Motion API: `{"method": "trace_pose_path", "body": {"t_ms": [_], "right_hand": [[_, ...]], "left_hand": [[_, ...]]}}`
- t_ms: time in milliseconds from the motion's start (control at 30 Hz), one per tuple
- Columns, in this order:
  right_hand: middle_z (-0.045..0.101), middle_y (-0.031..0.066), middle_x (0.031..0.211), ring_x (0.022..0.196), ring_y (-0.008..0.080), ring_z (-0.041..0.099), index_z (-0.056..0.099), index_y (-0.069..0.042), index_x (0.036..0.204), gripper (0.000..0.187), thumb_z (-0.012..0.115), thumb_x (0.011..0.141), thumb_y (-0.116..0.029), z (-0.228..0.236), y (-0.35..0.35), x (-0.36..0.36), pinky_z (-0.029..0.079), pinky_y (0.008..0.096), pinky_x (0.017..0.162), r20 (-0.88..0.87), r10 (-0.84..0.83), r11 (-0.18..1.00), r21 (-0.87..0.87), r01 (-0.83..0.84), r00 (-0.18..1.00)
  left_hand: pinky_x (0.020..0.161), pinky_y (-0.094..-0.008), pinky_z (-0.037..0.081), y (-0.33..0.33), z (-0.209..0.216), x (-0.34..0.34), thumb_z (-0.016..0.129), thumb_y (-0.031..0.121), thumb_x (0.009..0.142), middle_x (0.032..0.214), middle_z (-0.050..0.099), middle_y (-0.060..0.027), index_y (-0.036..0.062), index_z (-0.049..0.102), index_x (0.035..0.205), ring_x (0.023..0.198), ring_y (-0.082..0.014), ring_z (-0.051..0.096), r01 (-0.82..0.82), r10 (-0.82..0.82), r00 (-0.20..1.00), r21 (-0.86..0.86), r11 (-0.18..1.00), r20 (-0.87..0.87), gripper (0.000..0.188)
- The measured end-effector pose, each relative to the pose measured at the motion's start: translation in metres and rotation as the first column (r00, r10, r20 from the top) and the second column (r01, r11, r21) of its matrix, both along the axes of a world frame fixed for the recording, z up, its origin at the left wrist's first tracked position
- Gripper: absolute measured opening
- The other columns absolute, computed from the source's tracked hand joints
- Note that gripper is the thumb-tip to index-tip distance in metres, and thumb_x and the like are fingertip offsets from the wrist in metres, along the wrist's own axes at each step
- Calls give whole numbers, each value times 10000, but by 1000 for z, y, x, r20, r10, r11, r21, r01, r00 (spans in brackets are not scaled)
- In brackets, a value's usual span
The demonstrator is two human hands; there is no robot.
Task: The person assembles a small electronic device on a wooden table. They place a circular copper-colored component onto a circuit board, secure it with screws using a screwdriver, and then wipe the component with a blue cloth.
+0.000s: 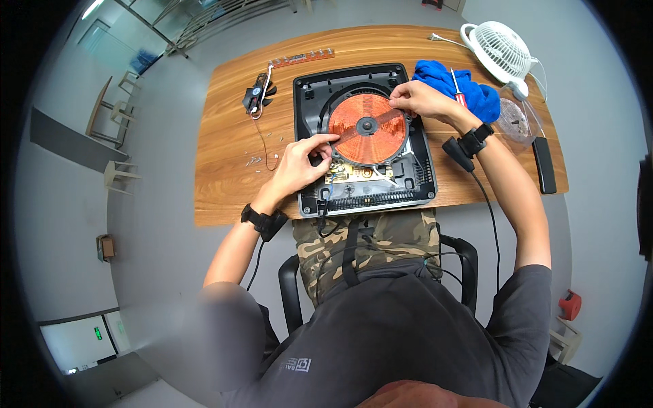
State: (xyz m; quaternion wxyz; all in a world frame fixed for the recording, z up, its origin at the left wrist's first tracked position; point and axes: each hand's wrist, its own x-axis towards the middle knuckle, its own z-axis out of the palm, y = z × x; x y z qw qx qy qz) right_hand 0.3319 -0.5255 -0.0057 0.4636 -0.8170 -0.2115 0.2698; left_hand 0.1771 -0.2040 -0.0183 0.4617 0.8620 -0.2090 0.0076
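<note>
An opened black induction cooker base (422, 180) lies on the wooden table (224, 156) in front of me. Its round copper coil disc (367, 129) sits in the middle, above a small circuit board (354, 173). My left hand (299, 163) grips the coil's lower left edge with thumb and fingers. My right hand (418, 98) pinches the coil's upper right rim. Both hands hold the coil disc at opposite sides.
A small black fan (258, 95) with wires and loose screws (255, 161) lie left of the cooker. A strip board (303, 58) lies at the back. At right are a blue cloth (476, 92) with a red screwdriver (458, 92), a white desk fan (500, 47), a clear bowl (515, 121) and a black bar (544, 165).
</note>
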Motion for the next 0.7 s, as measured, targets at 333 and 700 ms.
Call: {"method": "trace_pose_path", "body": {"t_ms": [333,700], "right_hand": [[639,5,744,626,85,556,724,3,997,197,680,1004,-188,4,13,-7,461,259,563,43,-13,1000,-27,14,999],[713,64,760,651,126,637,758,20,965,223,737,939,-200,-5,22,-13,522,310,625,146,37,995,-94,-23,989]], "left_hand": [[862,-328,584,8,15,-12,542,-84,833,940,760,-91,40,636,1336,866,-194,736,-25,25,999,4,1000,-38,526],[1018,-372,428,19,5,-20,585,2,756,906,768,-30,67,669,1307,966,-213,671,8,-23,994,141,990,104,561]]}}
